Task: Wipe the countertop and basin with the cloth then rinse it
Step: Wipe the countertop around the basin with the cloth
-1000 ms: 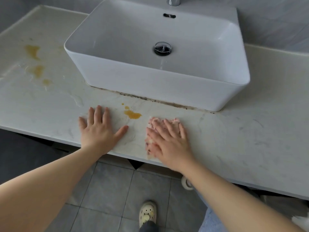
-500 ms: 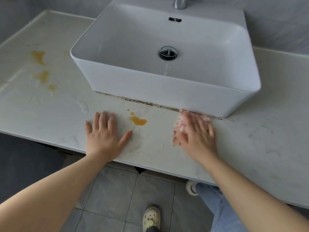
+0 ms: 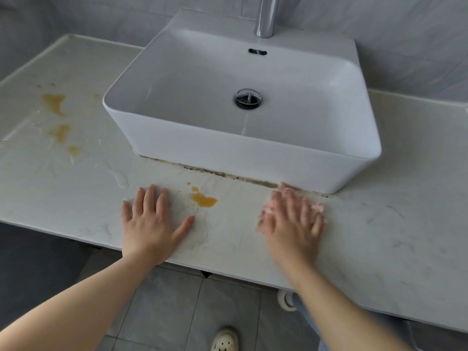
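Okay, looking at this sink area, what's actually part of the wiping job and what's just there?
Part of the job:
pale pink cloth under the right hand
white marble countertop
white rectangular basin
orange spills
chrome faucet

Just there:
left hand, resting flat
white shoe
grey floor tiles

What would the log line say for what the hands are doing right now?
step: wiping countertop | right hand: flat on pink cloth beside basin | left hand: flat on counter | orange stain: unwiped

Both forearms bare, no sleeves, below the countertop [image 3: 379, 224] edge. One cream perforated clog [image 3: 225, 339] beneath it; pale blue denim trouser leg [image 3: 307, 315] alongside.
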The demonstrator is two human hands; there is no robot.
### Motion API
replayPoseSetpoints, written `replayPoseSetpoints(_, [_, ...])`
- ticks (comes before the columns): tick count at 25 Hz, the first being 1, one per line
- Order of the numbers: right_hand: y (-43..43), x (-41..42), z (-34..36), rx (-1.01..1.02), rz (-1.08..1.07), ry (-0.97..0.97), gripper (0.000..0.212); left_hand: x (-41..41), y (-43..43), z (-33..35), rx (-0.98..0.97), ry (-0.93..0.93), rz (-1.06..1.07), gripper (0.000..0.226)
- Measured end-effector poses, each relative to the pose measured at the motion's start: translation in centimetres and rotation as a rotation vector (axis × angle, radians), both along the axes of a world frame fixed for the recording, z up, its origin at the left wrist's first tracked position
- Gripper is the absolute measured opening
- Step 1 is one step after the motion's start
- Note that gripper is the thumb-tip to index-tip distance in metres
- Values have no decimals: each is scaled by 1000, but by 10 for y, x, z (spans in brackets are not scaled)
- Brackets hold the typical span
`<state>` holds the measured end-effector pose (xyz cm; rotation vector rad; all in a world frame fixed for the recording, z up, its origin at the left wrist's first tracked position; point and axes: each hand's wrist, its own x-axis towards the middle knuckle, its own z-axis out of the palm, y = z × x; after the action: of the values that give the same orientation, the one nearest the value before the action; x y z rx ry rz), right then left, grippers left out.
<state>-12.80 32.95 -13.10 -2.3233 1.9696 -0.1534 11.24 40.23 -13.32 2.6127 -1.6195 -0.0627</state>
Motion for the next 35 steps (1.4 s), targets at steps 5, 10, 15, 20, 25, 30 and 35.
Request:
replayPoseSetpoints(5, [22, 0, -8, -75, 635, 88, 51, 0, 0, 1, -15, -4, 7, 100])
replayPoseSetpoints(10, [-1, 6, -2, -42, 50, 12, 59, 0, 0, -1, -18, -14, 5, 99])
replayPoseSetpoints(15, [34, -36, -8, -100, 716, 171, 60, 1, 0, -2, -52, -7, 8, 97])
replayPoseSetpoints(20, [-3, 10, -4, -53, -21, 30, 59, 0, 0, 0, -53, 8, 17, 97])
replayPoseSetpoints(25, [43, 5, -8, -112, 596, 138, 54, 2, 0, -2, -75, 15, 13, 95])
replayPoseSetpoints(30, [4, -35, -14, -123, -139, 98, 61, 2, 1, -6, -80, 4, 15, 92])
replayPoseSetpoints(35, [36, 66, 0, -65, 235, -4, 54, 3, 0, -5, -67, 0, 8, 95])
